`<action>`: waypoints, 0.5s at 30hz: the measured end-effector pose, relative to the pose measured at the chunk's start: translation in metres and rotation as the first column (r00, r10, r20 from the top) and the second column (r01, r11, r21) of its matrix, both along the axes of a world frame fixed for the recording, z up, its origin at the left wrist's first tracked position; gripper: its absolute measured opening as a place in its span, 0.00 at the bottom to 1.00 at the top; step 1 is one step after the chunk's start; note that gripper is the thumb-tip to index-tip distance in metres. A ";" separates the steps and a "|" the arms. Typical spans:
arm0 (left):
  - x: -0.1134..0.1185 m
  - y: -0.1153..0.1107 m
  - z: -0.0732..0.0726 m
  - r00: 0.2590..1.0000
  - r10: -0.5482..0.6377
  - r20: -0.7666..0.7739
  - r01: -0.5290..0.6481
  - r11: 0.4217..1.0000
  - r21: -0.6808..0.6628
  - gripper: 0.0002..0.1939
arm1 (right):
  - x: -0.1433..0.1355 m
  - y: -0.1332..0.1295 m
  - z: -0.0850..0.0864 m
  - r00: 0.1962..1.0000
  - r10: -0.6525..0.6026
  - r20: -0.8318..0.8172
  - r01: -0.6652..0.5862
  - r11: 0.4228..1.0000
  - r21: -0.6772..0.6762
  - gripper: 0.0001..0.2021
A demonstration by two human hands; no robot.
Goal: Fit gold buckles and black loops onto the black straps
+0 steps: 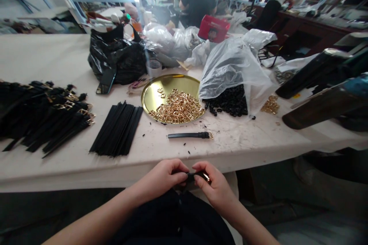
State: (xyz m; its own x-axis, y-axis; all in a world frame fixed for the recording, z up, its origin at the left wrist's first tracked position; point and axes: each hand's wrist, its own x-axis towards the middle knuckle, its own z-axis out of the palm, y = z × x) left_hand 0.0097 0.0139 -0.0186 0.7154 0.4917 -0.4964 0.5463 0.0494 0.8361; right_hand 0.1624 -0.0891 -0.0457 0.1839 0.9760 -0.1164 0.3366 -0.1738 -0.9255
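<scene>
Now, L hand (169, 176): thumb + fingertips pinching a black strap (191, 177) from its left side.
R hand (217, 187): thumb & fingers closed on same strap, w/ a gold buckle (206, 177) showing btwn them.
Strap in work: just in front of the near edge of the cloth-covered surface (57, 55), above my lap; mostly hidden by my fingers, so can't tell how strap & buckle join.
Single strap (185, 135): lying approx. crosswise on surface, beyond my hands, buckle end to R.
Gold tray (150, 93): beyond that strap, w/ buckle heap (181, 108) toward its near side, a few loose ones at back L.
Black strips (116, 130): flat stack, L of tray.
Buckled bundles (43, 115): far L, black lengths w/ gold hardware mostly at R ends.
Clear bag (232, 65): R of tray, small black pcs (230, 101) in & spilling from its mouth.
Gold bits (270, 105): small pile, R of bag.
Dark cylinders (316, 107): R end, lying at an angle.
Phone (107, 81): leaning against black bag (123, 53), behind strips.
Co-worker (199, 2): dark top, seen from behind, in bkgd.
</scene>
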 end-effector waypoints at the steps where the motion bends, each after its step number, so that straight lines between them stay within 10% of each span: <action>1: 0.000 -0.001 0.000 1.000 -0.008 -0.015 0.009 1.000 0.023 0.10 | 0.000 0.000 0.002 0.999 0.034 0.024 -0.034 0.999 0.017 0.10; 8: 0.003 -0.005 0.001 0.996 -0.068 -0.065 0.079 0.980 0.182 0.11 | 0.002 0.001 0.008 0.983 0.122 0.141 -0.131 0.990 0.060 0.12; 15: 0.000 0.001 -0.005 0.991 0.110 0.074 -0.078 0.936 -0.342 0.12 | 0.009 0.001 -0.006 0.988 0.083 0.129 -0.096 0.991 0.095 0.09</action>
State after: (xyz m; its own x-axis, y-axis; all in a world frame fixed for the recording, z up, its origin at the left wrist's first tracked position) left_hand 0.0094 0.0150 -0.0235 0.7238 0.3738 -0.5800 0.4478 0.3850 0.8070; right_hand 0.1716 -0.0886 -0.0519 0.1022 0.9948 0.0010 0.4599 -0.0463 -0.8868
